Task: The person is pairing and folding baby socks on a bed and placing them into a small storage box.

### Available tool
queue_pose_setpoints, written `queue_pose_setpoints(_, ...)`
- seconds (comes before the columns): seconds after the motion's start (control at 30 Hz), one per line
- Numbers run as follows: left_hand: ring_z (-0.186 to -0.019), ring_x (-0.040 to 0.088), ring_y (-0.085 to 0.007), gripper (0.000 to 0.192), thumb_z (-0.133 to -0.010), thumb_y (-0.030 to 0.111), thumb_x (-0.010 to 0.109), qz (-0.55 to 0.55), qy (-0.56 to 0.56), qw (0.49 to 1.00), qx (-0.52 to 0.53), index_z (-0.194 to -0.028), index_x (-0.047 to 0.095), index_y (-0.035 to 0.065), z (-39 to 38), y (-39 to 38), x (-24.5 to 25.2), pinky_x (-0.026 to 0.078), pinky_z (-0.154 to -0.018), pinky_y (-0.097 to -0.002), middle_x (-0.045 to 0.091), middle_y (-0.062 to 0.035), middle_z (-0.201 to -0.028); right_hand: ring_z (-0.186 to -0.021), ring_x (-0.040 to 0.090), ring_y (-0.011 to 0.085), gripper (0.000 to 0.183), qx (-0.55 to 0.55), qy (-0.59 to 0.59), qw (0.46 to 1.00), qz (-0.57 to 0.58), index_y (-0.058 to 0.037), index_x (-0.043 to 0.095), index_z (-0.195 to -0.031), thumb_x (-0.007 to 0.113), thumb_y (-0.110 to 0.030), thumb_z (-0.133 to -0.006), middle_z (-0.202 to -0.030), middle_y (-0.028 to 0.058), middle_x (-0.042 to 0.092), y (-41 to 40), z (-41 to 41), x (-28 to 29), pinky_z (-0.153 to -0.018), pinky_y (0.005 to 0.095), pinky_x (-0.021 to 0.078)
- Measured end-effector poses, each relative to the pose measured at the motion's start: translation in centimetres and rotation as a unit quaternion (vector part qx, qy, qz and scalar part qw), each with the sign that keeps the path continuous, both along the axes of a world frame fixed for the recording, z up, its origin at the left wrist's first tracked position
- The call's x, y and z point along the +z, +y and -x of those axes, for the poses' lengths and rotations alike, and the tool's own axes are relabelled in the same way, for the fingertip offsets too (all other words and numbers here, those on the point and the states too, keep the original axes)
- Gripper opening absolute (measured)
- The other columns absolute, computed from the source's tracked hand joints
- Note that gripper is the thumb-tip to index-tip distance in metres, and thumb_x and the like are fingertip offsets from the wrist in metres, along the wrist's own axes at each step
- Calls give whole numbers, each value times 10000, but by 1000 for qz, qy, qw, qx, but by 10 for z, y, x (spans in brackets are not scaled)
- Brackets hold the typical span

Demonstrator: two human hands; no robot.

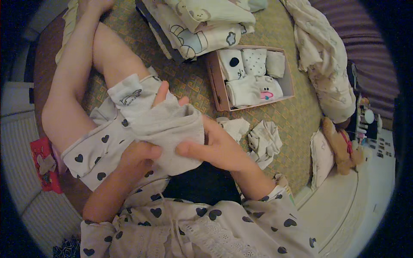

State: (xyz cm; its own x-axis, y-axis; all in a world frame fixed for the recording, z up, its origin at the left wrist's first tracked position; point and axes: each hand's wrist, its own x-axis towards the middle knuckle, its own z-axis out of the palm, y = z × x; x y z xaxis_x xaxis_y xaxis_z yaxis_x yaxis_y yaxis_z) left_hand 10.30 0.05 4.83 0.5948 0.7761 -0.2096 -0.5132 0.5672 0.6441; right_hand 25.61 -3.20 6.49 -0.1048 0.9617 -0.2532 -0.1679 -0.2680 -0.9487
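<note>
Over my lap, my left hand [138, 161] and my right hand [222, 145] both grip a pale ribbed sock [161, 124]. Both thumbs press on its near side, and fingertips show past its far edge. The fingers beneath the cloth are hidden. At the far left end of this cloth, a white sock cuff [125, 92] with a dark line drawing rests over my thigh; whether it is part of the same bundle I cannot tell. Beyond my right hand stands a pink cardboard box [218, 85] holding several folded socks [242, 92], some spotted or with cartoon faces.
Two crumpled pale socks [264, 140] lie on the patterned mat [300, 142] near my right forearm. Folded clothes [206, 35] are stacked behind the box. A bunched blanket [326, 64], a pillow [322, 159] and a teddy bear [338, 148] line the right side.
</note>
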Motion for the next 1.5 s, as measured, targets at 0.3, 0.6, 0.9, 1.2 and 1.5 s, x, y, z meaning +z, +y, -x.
queue_pose_setpoints(0.3,-1218,356,-251,862,-639,233,643,-147,175,972,-59,-1368,206,83,26,13,-8,235,-1016,-390,342,-128,-1346,-798,580,157,400,-304,-228,923,55,17,558,-980,695,-246,-712,-896,93,610,9,-132,-7,-707,286,463)
queue_pose_setpoints(0.6,-1102,458,-212,774,-687,186,610,-154,185,970,-42,-1349,233,45,44,15,-14,311,-943,-331,443,-150,-1255,-878,562,178,385,-222,-328,914,87,21,538,-1040,606,-253,-780,-944,95,602,72,-218,-20,-772,301,426)
queue_pose_setpoints(0.9,-1054,484,-192,720,-719,169,611,-168,174,970,-30,-1329,257,26,42,9,-21,335,-920,-313,491,-134,-1188,-855,565,253,404,-159,-508,843,-75,0,474,-1110,541,-268,-815,-964,133,589,115,-240,-132,-796,322,419)
queue_pose_setpoints(1.2,-1020,497,-179,693,-719,147,614,-164,185,968,-29,-1315,280,27,42,11,-23,353,-908,-301,514,-119,-1153,-1000,515,268,411,-252,-392,880,-96,-11,400,-1169,547,-173,-820,-1087,183,524,105,-218,-107,-854,331,401)
queue_pose_setpoints(1.5,-990,505,-172,648,-728,128,606,-155,189,969,-26,-1294,309,22,41,6,-27,359,-904,-300,526,-113,-1130,-999,498,316,438,-153,-649,710,-224,-65,450,-1157,595,-128,-749,-1062,179,505,100,-208,-81,-849,369,405)
